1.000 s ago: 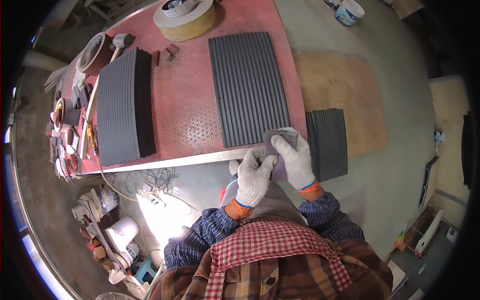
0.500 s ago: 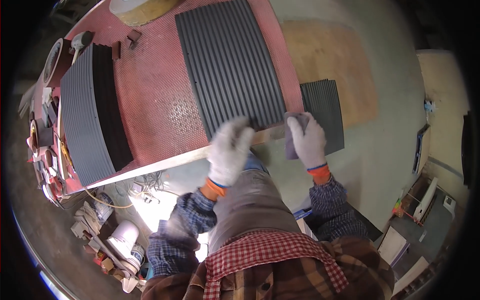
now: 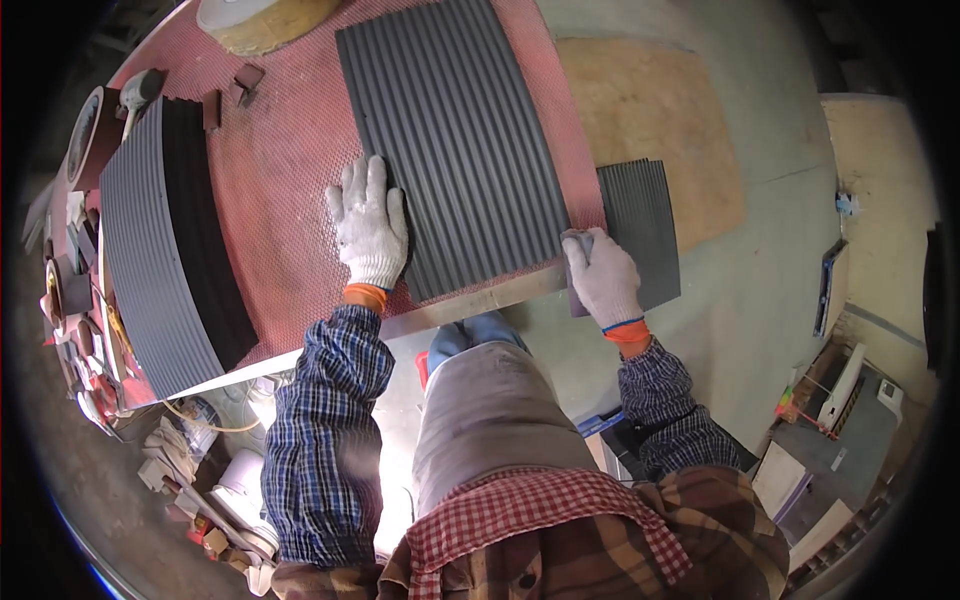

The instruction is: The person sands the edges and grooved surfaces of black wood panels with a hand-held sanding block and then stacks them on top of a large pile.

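Note:
A dark grey ribbed sheet [image 3: 455,140] lies on the red mesh-patterned tabletop [image 3: 275,190]. My left hand [image 3: 370,228], in a white knit glove, is spread flat against the sheet's left edge, its fingers pointing away from me. My gloved right hand [image 3: 606,280] pinches a purplish-grey piece of sandpaper [image 3: 576,303] at the sheet's near right corner. Most of the sandpaper is hidden behind that hand. Past the table's right edge, lower down, are more dark ribbed sheets [image 3: 642,235].
A stack of ribbed sheets [image 3: 150,250] stands on the left of the table. Behind it are a mallet [image 3: 140,90] and a large tape roll [image 3: 90,135]. Another big roll [image 3: 265,25] sits at the far edge. Tools crowd the left end. Buckets and scraps [image 3: 225,490] lie on the floor.
My left hand has moved left and away from me, from the near edge of the ribbed sheet to its left side, and spread flat. My right hand, with the sandpaper, has shifted slightly left.

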Motion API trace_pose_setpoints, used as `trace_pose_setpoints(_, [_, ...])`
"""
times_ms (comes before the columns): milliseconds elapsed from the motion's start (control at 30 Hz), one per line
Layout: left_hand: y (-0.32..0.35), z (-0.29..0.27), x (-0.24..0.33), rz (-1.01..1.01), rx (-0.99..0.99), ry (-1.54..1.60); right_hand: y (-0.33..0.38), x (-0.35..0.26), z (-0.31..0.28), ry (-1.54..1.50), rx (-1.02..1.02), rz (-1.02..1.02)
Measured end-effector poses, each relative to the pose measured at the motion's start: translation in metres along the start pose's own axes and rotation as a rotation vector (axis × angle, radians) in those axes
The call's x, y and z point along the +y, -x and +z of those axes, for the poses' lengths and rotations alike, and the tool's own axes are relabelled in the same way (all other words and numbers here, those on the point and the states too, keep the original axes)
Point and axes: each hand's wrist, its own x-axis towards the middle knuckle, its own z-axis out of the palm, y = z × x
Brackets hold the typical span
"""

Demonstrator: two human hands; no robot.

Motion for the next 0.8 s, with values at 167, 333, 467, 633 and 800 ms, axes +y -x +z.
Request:
trace_pose_setpoints(167, [0.000, -0.002, -0.005, -0.011, -0.038, 0.005, -0.045, -0.029, -0.003, 0.096, 0.069, -0.033])
trace_pose_setpoints(333, [-0.003, -0.006, -0.003, -0.035, -0.087, 0.020, -0.128, -0.062, -0.010, 0.090, 0.134, -0.120])
trace_pose_setpoints(467, [-0.005, -0.007, -0.003, -0.047, -0.103, 0.048, -0.210, -0.101, -0.016, 0.077, 0.191, -0.197])
trace_pose_setpoints(633, [-0.007, -0.007, -0.005, -0.061, -0.143, 0.058, -0.300, -0.152, -0.028, 0.117, 0.214, -0.226])
trace_pose_setpoints(800, [-0.009, -0.006, -0.005, -0.026, -0.069, 0.041, -0.358, -0.189, -0.034, 0.147, 0.345, -0.319])
